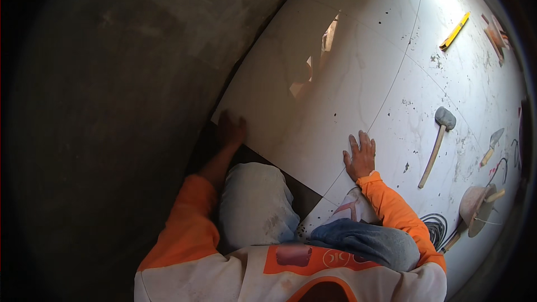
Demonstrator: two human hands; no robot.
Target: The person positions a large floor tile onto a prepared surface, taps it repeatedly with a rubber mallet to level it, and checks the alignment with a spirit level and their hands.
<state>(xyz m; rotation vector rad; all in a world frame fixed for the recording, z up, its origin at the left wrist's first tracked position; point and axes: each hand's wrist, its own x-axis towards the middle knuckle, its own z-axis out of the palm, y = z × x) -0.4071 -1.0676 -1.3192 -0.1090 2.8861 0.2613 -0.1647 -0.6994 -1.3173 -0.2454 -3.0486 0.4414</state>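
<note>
A large white marble-patterned floor tile (279, 128) lies along the dark wall, its near edge bordering a dark gap in front of my knees. My left hand (231, 130) rests at that tile's near left corner, beside the wall. It is in shadow and slightly blurred, with fingers apart over the tile edge. To the right, my right hand (361, 157) lies flat on the white tiled floor with its fingers spread, close to the joint line between two tiles. Nothing is in it. Further right lies a rubber mallet (445, 118) with a grey head and wooden handle.
The dark wall (128, 78) rises close on my left. Rightward on the tiles are a yellow level (455, 32), a small trowel (492, 146), a bowl-shaped container (472, 210) with a wooden-handled tool, and a coiled black cable (435, 228). Dark crumbs are scattered about.
</note>
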